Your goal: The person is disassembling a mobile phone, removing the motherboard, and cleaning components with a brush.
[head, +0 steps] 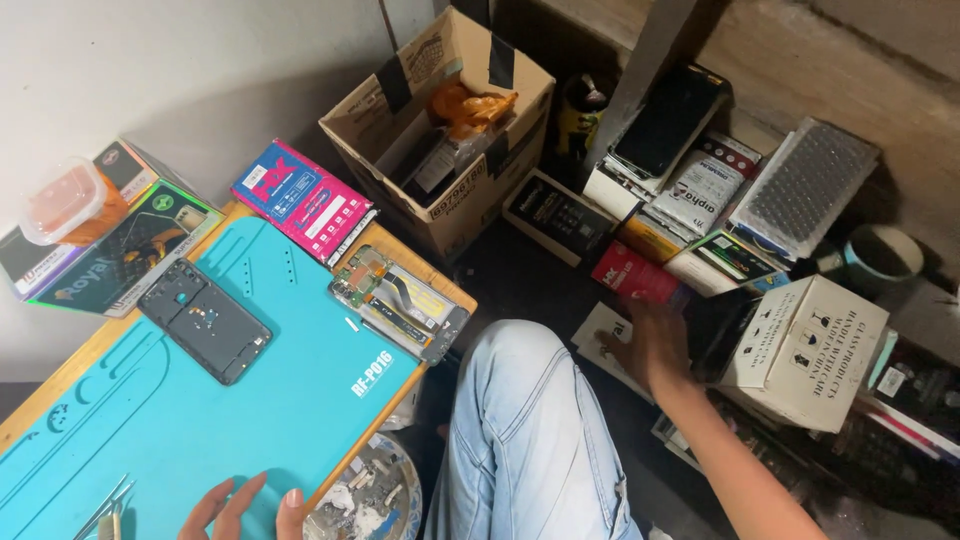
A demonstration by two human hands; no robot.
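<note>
My left hand (245, 508) rests open on the near edge of a teal work mat (170, 400), fingers spread, holding nothing. My right hand (650, 345) reaches out to the right, down among boxes on the floor, fingers over a dark flat item beside a white carton (805, 350); whether it grips anything is hidden. On the mat lie a dark phone back frame (205, 320) and an opened phone with exposed circuit board (400, 303). My knee in light blue jeans (525, 430) sits between the two hands.
An open cardboard box (445, 125) stands behind the table. A pink and blue packet (302, 200), a clear plastic tub (65, 200) and printed boxes sit at the table's far edge. Tweezers (110, 505) lie near left. A round dish of small parts (370, 495) sits below the table.
</note>
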